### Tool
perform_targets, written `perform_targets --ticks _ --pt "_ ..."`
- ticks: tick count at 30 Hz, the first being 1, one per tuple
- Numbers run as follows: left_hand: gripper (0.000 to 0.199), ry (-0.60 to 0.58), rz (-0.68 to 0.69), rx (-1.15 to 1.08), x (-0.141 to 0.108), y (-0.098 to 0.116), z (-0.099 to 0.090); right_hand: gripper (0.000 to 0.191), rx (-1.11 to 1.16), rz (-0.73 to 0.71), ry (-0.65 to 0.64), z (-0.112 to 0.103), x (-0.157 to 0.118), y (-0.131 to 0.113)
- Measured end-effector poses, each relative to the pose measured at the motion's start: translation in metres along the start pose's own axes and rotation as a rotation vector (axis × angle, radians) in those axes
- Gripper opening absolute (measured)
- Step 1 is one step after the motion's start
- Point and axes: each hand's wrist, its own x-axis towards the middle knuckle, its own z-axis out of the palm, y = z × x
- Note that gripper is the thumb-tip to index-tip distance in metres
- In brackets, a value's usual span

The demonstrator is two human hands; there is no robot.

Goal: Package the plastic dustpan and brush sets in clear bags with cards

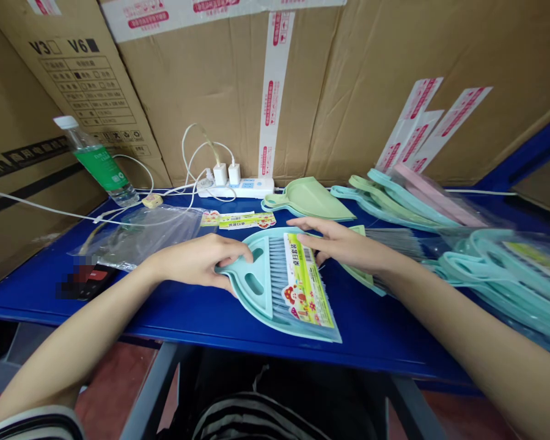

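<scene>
Blue table on my feed, teal dustpan lying on it with its brush in plastic wrap, my left hand curled and gripping the dustpan's rim, right hand open, resting across its top edge.

A short sleeve of black-and-white striped fabric with a pale edging band covers the left arm, and matching black-and-pale striped cloth lies at the lap. The left forearm and right forearm are bare, as are the left hand and right hand.
</scene>
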Motion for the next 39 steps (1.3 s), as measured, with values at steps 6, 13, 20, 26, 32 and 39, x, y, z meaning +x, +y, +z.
perform_targets --ticks 6,13,20,26,32,39 --pt "0.029 0.014 0.016 -0.019 0.001 0.0 0.005 0.036 0.091 -0.002 -0.05 -0.002 0.005 0.003" --pt "0.028 0.023 0.023 0.032 0.002 0.0 0.008 0.031 0.013 -0.077 -0.021 -0.001 0.008 0.008" --pt "0.031 0.007 0.002 0.067 0.002 -0.001 0.009 0.032 -0.096 -0.109 0.013 -0.004 0.01 0.004" --pt "0.038 -0.002 0.012 0.005 0.001 0.0 0.004 0.029 -0.128 -0.141 0.044 -0.006 0.008 0.003" --pt "0.025 0.041 -0.1 0.198 -0.001 -0.002 -0.003 0.028 -0.101 -0.095 0.05 -0.01 0.008 0.003" --pt "0.032 -0.081 -0.776 0.814 -0.003 -0.006 -0.008 0.027 -0.108 -0.058 0.061 -0.012 0.008 0.001"
